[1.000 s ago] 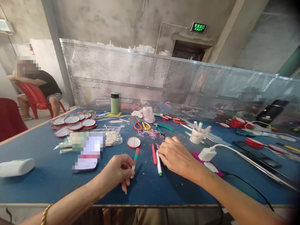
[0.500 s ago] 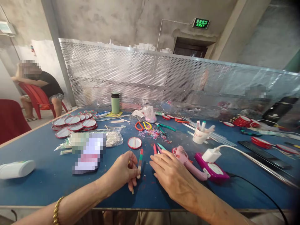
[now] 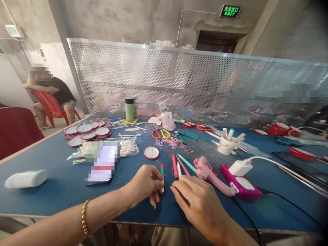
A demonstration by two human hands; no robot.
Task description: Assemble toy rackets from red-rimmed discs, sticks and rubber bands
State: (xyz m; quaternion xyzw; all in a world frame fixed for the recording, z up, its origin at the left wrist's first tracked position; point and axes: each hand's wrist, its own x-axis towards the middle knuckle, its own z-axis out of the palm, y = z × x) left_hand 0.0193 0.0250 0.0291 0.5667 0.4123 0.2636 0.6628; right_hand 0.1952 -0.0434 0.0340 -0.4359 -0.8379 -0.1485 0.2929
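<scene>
Between the thumb and fingers of my left hand [image 3: 147, 182] is a flat wooden stick [image 3: 162, 169] with red and green bands, held upright near the table's front edge. My right hand [image 3: 198, 198] is closed, its fingers curled at the near ends of several felt-tip markers. Its fingertips are hidden, so what they grip does not show. A red marker [image 3: 175, 166], a white marker [image 3: 178, 169] and a teal marker [image 3: 186, 163] lie side by side there. Beyond my left hand lies a round red-rimmed disc [image 3: 151, 152] with lines across it.
A pink glue gun [image 3: 214, 177] and a purple power strip [image 3: 241, 182] lie at right, with cables. Behind are a cup of markers [image 3: 227, 146], pliers [image 3: 186, 136] and small colourful pieces [image 3: 174, 142]. A phone [image 3: 104, 164], bagged sticks [image 3: 128, 147], stacked discs [image 3: 84, 127] and a white bottle [image 3: 27, 178] occupy the left.
My right hand has drawn back toward me and its fingers have curled, uncovering more of the markers. My left hand still holds the banded stick. The view has shifted slightly.
</scene>
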